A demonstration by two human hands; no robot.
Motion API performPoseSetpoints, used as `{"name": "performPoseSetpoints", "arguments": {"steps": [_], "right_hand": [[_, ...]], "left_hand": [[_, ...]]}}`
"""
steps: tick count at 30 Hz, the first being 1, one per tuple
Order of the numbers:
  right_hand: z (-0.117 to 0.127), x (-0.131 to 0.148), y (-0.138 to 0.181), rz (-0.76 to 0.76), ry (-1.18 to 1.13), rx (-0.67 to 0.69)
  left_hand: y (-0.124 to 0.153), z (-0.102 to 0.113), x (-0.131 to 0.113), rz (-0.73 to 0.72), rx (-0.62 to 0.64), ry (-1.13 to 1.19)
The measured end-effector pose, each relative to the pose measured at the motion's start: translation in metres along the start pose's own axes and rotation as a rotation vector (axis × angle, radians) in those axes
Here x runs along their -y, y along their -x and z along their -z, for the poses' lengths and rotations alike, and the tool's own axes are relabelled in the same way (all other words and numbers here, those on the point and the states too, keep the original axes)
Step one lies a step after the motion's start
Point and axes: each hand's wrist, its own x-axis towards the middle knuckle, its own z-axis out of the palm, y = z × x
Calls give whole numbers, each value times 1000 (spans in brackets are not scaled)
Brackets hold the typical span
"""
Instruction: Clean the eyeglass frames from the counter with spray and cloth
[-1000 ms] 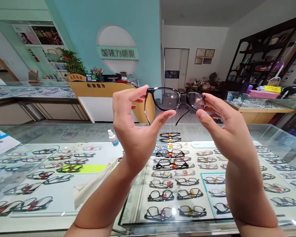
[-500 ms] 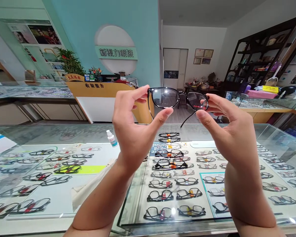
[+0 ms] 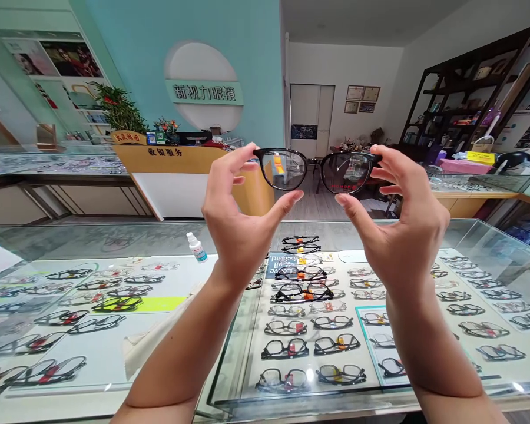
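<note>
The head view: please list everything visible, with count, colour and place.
held eyeglasses: one pair, black, centre
glass counters: several, clear, foreground, behind
displayed eyeglasses: dozens, dark or clear, inside counters
small bottle: one, white-blue, foreground left
cloth: one, cream, foreground left
cashier desk: one, brown-white, behind
leafy plant: one, green, at desk
round sign: one, white-green, upper left
wall frames: four, dark, far back
shelving unit: one, dark, right
distant clutter: uncounted, mixed colours, behind
left hand, right hand: one each, bare, holding eyeglasses

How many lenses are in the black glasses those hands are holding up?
2: the left lens, by the left hand, and the right lens, with red lettering, by the right hand. Neither is hidden.
</note>
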Motion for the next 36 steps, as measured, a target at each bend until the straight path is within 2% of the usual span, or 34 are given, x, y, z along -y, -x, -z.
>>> {"name": "performPoseSetpoints", "arguments": {"steps": [7,12,15,18,22,26,36], "right_hand": [[-2,8,-2,59,41,-7],[0,18,-6,-10,-6,38],[-2,16,-5,24,-19,-1],[-5,10,-5,26,-126,-30],[-8,0,-8,-51,-214,25],[-9,-6,-13,-95,-212,63],[-14,-10,-14,-112,-257,2]], "left_hand": [[3,-10,14,125,76,121],[5,-18,16,132,73,159],[7,-21,15,105,33,125],[9,-22,13,31,-38,77],[10,-21,11,-97,-112,39],[10,-19,12,-110,-120,-2],[8,-20,20,-147,-111,16]]}}
